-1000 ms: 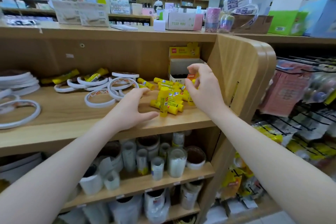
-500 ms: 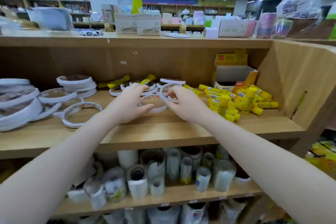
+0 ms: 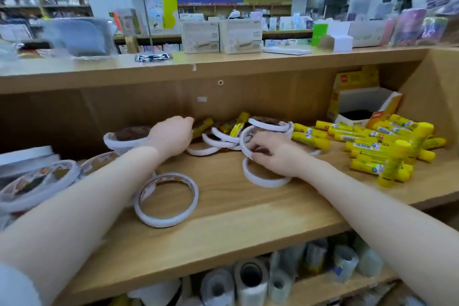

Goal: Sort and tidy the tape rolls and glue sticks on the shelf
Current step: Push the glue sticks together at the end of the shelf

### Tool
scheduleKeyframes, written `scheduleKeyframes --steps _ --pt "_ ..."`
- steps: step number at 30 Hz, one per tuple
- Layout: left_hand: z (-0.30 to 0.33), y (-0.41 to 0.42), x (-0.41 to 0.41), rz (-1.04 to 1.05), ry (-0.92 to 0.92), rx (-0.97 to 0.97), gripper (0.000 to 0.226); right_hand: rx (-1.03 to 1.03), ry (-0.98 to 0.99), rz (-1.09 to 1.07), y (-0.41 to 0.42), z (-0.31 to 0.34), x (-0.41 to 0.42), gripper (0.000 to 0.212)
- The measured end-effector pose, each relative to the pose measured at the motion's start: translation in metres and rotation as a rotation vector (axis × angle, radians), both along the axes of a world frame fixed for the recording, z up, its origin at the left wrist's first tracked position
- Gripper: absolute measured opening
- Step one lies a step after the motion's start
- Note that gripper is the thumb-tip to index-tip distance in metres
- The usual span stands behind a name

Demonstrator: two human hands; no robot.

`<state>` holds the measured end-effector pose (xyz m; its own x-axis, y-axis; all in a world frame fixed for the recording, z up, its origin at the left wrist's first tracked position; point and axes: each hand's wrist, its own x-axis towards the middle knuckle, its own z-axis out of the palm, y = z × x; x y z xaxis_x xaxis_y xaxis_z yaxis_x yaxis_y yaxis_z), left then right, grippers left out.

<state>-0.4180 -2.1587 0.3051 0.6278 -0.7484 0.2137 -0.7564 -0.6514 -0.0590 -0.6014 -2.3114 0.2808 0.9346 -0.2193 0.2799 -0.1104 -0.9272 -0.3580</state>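
White tape rolls (image 3: 269, 124) lie scattered at the back middle of the wooden shelf (image 3: 248, 221). My right hand (image 3: 273, 154) curls its fingers over a tilted tape roll (image 3: 243, 140), above a flat roll (image 3: 263, 181). My left hand (image 3: 171, 135) reaches to the back, fingers curled at the end of a yellow glue stick (image 3: 203, 125) lying among the rolls; its grip is hidden. Another glue stick (image 3: 237, 125) lies across the rolls. A pile of yellow glue sticks (image 3: 385, 146) sits on the right. One roll (image 3: 169, 223) lies flat in front.
An open yellow and white carton (image 3: 357, 104) stands at the back right, against the shelf's side wall. Stacked tape rolls (image 3: 37, 181) fill the left, with another stack (image 3: 126, 143) behind my left wrist. Wrapped rolls (image 3: 250, 283) stand on the shelf below.
The view has shifted left. My right hand left the glue sticks and came to the tape rolls, curling onto a tilted one. My left hand moved deeper toward the back.
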Motion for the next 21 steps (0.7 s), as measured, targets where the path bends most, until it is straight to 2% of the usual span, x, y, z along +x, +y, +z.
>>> scheduleKeyframes --steps 3,6,10,11,14,17,19,21 --pt "-0.002 -0.008 0.005 -0.001 0.013 0.035 0.018 0.01 -0.027 0.063 0.009 0.004 0.012 0.009" --pt "-0.001 -0.012 0.008 -0.024 0.026 0.077 0.015 0.01 -0.022 0.136 0.013 0.009 0.029 0.012" --pt "-0.002 -0.01 0.008 -0.029 0.013 0.076 0.013 0.067 -0.207 -0.053 0.002 0.019 0.057 0.022" --pt "-0.003 -0.009 0.008 -0.032 -0.006 0.072 0.012 0.05 -0.178 -0.104 -0.003 0.021 0.064 0.023" --pt "-0.005 -0.008 0.006 -0.027 -0.025 0.078 0.012 -0.013 0.078 -0.129 -0.011 0.022 0.075 0.033" --pt "-0.003 -0.007 0.005 -0.02 -0.028 0.103 0.004 -0.056 0.18 -0.131 -0.012 0.025 0.079 0.036" --pt "0.003 -0.004 0.004 -0.052 0.017 0.013 0.008 -0.078 0.226 -0.126 -0.012 0.029 0.082 0.033" --pt "0.01 0.001 0.003 -0.133 0.133 -0.197 0.018 -0.084 0.279 -0.123 -0.011 0.033 0.083 0.033"
